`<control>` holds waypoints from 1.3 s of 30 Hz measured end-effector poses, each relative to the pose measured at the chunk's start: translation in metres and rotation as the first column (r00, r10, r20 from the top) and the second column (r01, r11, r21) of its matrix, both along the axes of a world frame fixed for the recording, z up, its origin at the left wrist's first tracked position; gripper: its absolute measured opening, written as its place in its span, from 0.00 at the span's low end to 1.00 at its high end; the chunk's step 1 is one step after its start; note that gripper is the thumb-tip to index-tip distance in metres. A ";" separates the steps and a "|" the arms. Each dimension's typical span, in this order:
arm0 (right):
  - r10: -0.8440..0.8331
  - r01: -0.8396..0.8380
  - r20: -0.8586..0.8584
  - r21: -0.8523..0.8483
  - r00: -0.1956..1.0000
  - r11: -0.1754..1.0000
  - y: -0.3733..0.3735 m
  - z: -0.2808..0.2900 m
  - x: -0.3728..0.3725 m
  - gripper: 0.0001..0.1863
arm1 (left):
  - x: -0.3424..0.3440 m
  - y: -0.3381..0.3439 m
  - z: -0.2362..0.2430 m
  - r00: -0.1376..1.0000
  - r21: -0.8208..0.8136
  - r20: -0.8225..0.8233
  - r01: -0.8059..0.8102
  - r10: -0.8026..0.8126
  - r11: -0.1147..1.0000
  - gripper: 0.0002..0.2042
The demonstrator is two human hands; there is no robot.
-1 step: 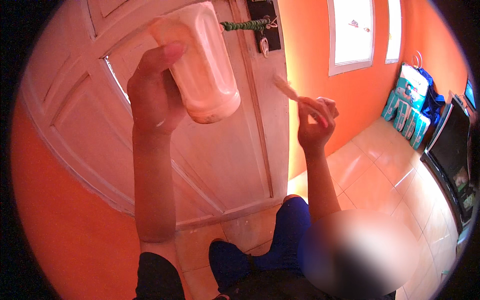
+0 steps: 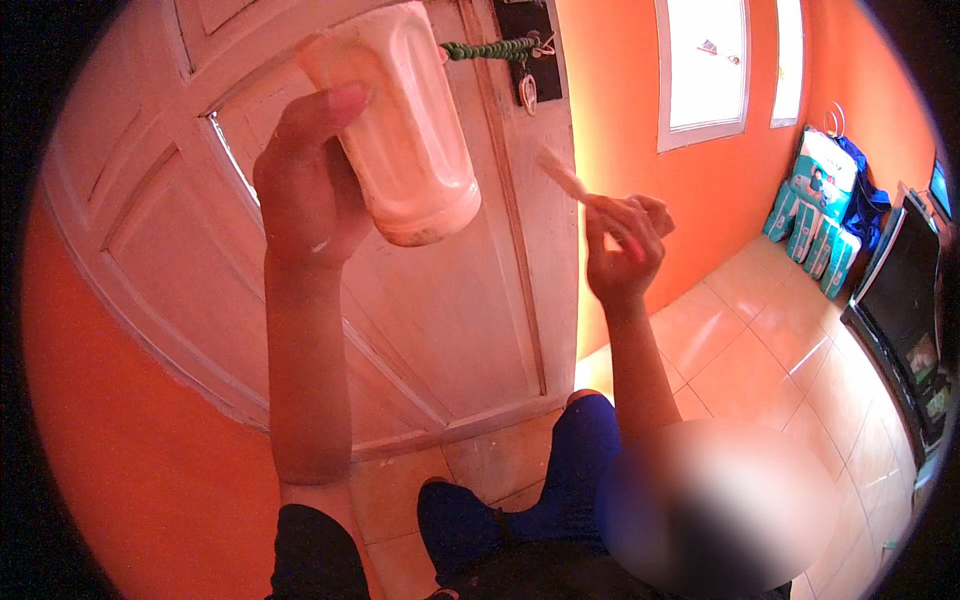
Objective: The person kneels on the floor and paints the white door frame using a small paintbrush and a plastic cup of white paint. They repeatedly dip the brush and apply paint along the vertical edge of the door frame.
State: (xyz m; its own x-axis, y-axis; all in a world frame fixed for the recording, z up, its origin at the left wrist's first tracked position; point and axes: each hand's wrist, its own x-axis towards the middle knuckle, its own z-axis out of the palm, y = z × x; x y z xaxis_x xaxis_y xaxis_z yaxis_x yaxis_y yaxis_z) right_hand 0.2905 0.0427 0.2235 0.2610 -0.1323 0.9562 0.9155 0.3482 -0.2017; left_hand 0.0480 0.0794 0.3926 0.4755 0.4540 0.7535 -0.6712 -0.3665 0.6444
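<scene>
My left hand (image 2: pixel 310 185) is raised and wrapped round a pale plastic container (image 2: pixel 410 130) with ribbed sides, held slightly tilted in front of the door (image 2: pixel 430 330). Its thumb lies across the near side, while the fingers behind are mostly hidden. To the right, my right hand (image 2: pixel 628 245) pinches a small paintbrush (image 2: pixel 565 175). The pale bristles point up and left toward the door's edge, slightly blurred. Whether they touch the door I cannot tell. The door has pale, streaky panels.
A green beaded cord (image 2: pixel 490 50) and a keyring (image 2: pixel 527 92) hang at the door's dark lock plate (image 2: pixel 535 40). Bright windows (image 2: pixel 703 70) sit in the orange wall (image 2: pixel 620 120). Turquoise packages (image 2: pixel 815 220) stand in the far corner, near a black-framed item (image 2: pixel 895 300) on the tiled floor (image 2: pixel 745 350).
My right hand and the paintbrush have shifted slightly left, toward the door. The left hand and container look unmoved.
</scene>
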 end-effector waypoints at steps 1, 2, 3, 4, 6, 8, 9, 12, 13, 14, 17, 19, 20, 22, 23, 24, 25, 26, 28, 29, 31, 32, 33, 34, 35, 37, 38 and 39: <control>0.048 -0.051 0.070 0.038 0.996 0.998 0.002 0.006 -0.012 0.07 | -0.001 0.000 -0.001 1.000 0.022 -0.009 -0.030 0.030 0.999 0.22; 0.041 -0.043 0.132 0.011 0.990 0.999 0.000 0.016 -0.021 0.09 | 0.000 -0.001 -0.001 1.000 0.023 -0.003 -0.025 0.025 0.999 0.21; 0.044 -0.051 0.174 0.033 0.984 0.998 0.004 0.023 -0.029 0.09 | 0.002 -0.004 0.000 1.000 0.024 0.004 -0.022 0.022 0.999 0.20; 0.040 -0.048 0.186 0.039 0.982 0.998 0.008 0.028 -0.033 0.10 | 0.005 -0.006 0.000 1.000 0.026 0.012 -0.017 0.017 1.000 0.20; 0.018 -0.028 0.201 0.048 0.979 0.998 0.015 0.032 -0.033 0.11 | 0.009 -0.008 -0.001 0.995 -0.051 0.024 -0.094 0.096 0.994 0.19; -0.018 0.003 0.219 0.072 0.976 0.997 0.027 0.036 -0.032 0.13 | 0.008 -0.010 0.005 0.996 -0.071 0.020 -0.086 0.088 0.994 0.19; -0.018 -0.002 0.223 0.089 0.975 0.996 0.032 0.038 -0.032 0.13 | 0.008 -0.009 0.011 0.999 -0.064 0.004 -0.036 0.036 0.997 0.19; -0.031 0.007 0.216 0.108 0.976 0.994 0.041 0.040 -0.032 0.14 | 0.015 -0.016 0.016 0.986 0.051 0.036 -0.166 0.165 0.985 0.20; -0.035 0.012 0.208 0.109 0.978 0.994 0.043 0.043 -0.036 0.13 | 0.014 -0.015 0.019 0.978 0.059 0.064 -0.204 0.200 0.977 0.20; -0.040 0.018 0.199 0.109 0.979 0.994 0.044 0.044 -0.038 0.13 | 0.014 -0.015 0.022 0.968 0.065 0.091 -0.241 0.235 0.968 0.19; -0.082 0.073 0.132 0.073 0.988 0.995 0.050 0.038 -0.041 0.12 | 0.004 0.020 0.037 0.963 -0.007 0.145 -0.229 0.228 0.973 0.17; -0.081 0.082 0.112 0.002 0.990 0.997 0.043 0.023 -0.042 0.12 | -0.003 0.039 0.039 0.941 0.009 0.161 -0.304 0.298 0.953 0.16; -0.088 0.092 0.101 -0.037 0.991 0.995 0.040 0.018 -0.040 0.12 | 0.005 0.019 0.041 0.985 0.014 0.090 -0.152 0.150 0.988 0.18; -0.068 0.066 0.103 0.016 0.992 0.998 0.038 0.026 -0.039 0.12 | 0.015 -0.004 0.042 0.996 0.112 0.003 -0.092 0.092 0.989 0.20; -0.053 0.049 0.100 0.040 0.994 0.998 0.036 0.031 -0.041 0.12 | 0.014 -0.004 0.041 0.980 0.208 -0.001 -0.194 0.199 0.959 0.20; -0.058 0.053 0.097 0.050 0.994 0.997 0.037 0.040 -0.043 0.10 | 0.000 0.026 0.036 0.852 0.383 0.117 -0.513 0.511 0.768 0.18; -0.069 0.064 0.094 0.058 0.993 0.996 0.040 0.050 -0.044 0.09 | 0.001 0.025 0.037 0.629 0.490 0.283 -0.744 0.724 0.455 0.16; -0.081 0.075 0.092 0.066 0.992 0.995 0.042 0.054 -0.044 0.08 | 0.003 0.024 0.036 0.810 0.350 0.146 -0.579 0.567 0.737 0.16; -0.110 0.111 0.109 -0.005 0.988 0.994 0.039 0.040 -0.041 0.07 | 0.007 0.011 0.035 0.996 -0.054 0.015 -0.083 0.084 0.995 0.16; -0.116 0.121 0.121 -0.034 0.986 0.992 0.038 0.030 -0.042 0.07 | 0.003 0.015 0.033 0.985 -0.058 0.064 -0.158 0.161 0.986 0.16; -0.037 0.058 0.148 -0.141 0.988 0.988 0.026 -0.006 -0.039 0.08 | -0.008 0.027 0.026 0.935 -0.079 0.158 -0.310 0.319 0.948 0.16; -0.014 0.052 0.174 -0.214 0.985 0.976 0.017 -0.027 -0.033 0.08 | -0.003 0.018 0.022 0.942 -0.040 0.120 -0.311 0.314 0.949 0.16; 0.016 0.041 0.195 -0.284 0.981 0.958 0.009 -0.040 -0.026 0.08 | 0.004 -0.005 0.018 0.946 0.001 0.081 -0.316 0.315 0.949 0.16; 0.058 0.023 0.222 -0.347 0.973 0.938 0.001 -0.048 -0.014 0.07 | 0.010 -0.006 0.012 0.966 -0.001 0.047 -0.256 0.256 0.967 0.17; 0.114 -0.005 0.244 -0.408 0.963 0.913 -0.007 -0.053 -0.006 0.06 | 0.010 -0.010 0.010 0.977 -0.002 0.013 -0.212 0.212 0.977 0.17; 0.302 -0.139 0.224 -0.543 0.927 0.828 -0.016 -0.046 0.013 0.05 | 0.005 0.000 0.006 0.999 -0.090 -0.030 -0.020 0.017 0.996 0.21; 0.337 -0.117 0.265 -0.603 0.903 0.789 -0.014 -0.034 0.025 0.04 | 0.001 0.000 0.002 0.997 -0.073 -0.027 -0.068 0.067 0.995 0.21; 0.292 -0.045 0.322 -0.599 0.900 0.799 -0.012 -0.016 0.034 0.03 | -0.002 0.000 -0.005 0.994 -0.060 -0.022 -0.112 0.111 0.992 0.20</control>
